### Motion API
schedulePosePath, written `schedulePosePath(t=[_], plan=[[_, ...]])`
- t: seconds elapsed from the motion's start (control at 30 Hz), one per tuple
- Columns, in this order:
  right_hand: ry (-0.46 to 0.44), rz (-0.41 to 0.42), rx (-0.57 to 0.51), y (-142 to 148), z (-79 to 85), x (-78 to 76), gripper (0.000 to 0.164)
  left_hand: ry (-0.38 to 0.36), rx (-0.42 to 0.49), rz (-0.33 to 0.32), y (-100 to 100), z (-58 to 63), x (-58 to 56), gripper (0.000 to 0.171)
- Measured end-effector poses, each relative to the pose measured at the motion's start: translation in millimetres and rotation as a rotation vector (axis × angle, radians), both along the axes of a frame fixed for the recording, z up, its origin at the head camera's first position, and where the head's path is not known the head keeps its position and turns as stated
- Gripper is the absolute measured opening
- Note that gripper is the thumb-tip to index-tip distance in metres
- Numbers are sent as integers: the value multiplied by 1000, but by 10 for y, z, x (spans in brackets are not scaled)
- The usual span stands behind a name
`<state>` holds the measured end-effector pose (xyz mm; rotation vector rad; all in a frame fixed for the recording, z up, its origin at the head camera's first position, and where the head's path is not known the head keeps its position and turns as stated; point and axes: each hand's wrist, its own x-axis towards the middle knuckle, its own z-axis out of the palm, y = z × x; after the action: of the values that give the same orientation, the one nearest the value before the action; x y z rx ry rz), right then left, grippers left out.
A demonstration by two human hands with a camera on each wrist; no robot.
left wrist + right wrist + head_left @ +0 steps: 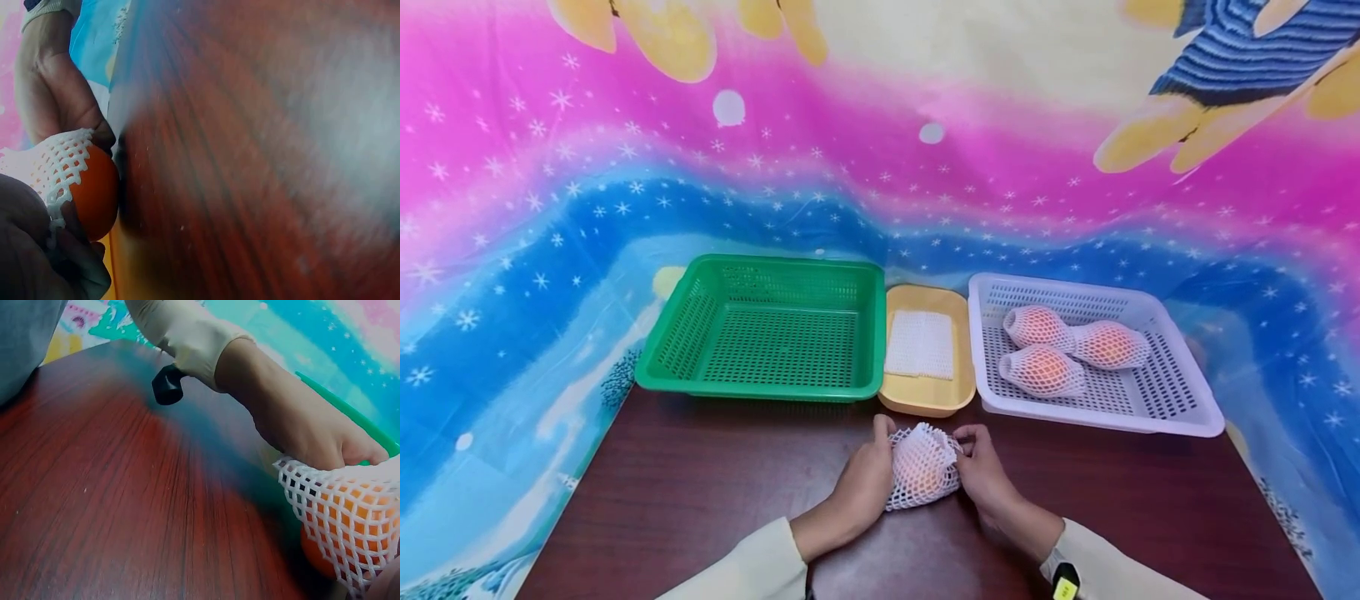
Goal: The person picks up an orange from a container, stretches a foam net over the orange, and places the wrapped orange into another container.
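In the head view, a white foam net sleeve [925,467] is drawn over a round orange-coloured fruit at the table's middle. My left hand [865,475] pinches the net on its left side, while my right hand [988,475] pinches it on the right. Bare skin of the fruit [100,194] shows below the net's edge in the left wrist view, low over the table. From the right wrist, the net [347,512] covers much of the fruit, whose lower part [315,550] is uncovered. Some fingertips are hidden behind the net.
Behind the hands stand a green basket [760,393] on the left, a yellow tray [925,400] with flat white foam nets [920,343], and a white basket [1097,421] on the right. Three net-wrapped fruits [1043,371] lie in the white basket. A patterned cloth [850,150] hangs behind.
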<state>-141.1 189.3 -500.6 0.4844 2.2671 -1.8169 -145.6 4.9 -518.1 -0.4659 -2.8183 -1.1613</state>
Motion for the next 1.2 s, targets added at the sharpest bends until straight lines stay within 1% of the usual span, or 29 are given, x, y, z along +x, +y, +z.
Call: schedulePosePath(t=[0.03,0.1,0.2,0.23,0.3,0.37,0.47,0.53,0.6,0.63,0.7,0.77,0.83,0.87,0.93,1.07,1.2], plan=[[13,9,6,2,1,5,32,-5,11,-25,-4,-1,5,30],[43,31,25,7,2,17,33,7,25,-51,-12,-1,7,32],[65,68,49,30,4,34,29,24,65,-58,-34,9,3,30],[69,78,57,40,3,40,26,20,83,-58,-45,13,1,27],[56,89,34,60,4,46,24,-2,111,-65,-71,31,2,23],[25,97,-21,81,19,50,25,-46,132,-92,-107,52,6,23],[-16,123,-123,116,57,57,33,-139,150,-145,-179,80,22,30],[-17,149,-147,147,85,77,43,-196,151,-187,-242,99,42,39],[0,201,-135,191,104,105,53,-232,147,-226,-298,114,62,47],[13,239,-111,215,112,115,56,-246,143,-243,-319,119,74,51],[59,336,-2,267,122,120,58,-256,140,-272,-349,118,86,60],[103,436,116,307,119,117,59,-247,141,-286,-352,107,92,65],[155,504,231,326,108,104,58,-229,136,-295,-344,97,94,67],[174,518,280,327,101,100,57,-217,135,-298,-339,91,91,67],[205,527,328,320,86,100,59,-190,120,-307,-329,90,89,66],[256,549,403,311,91,95,69,-149,61,-321,-301,75,91,71],[344,589,565,295,75,110,78,-132,2,-312,-271,40,106,66]])
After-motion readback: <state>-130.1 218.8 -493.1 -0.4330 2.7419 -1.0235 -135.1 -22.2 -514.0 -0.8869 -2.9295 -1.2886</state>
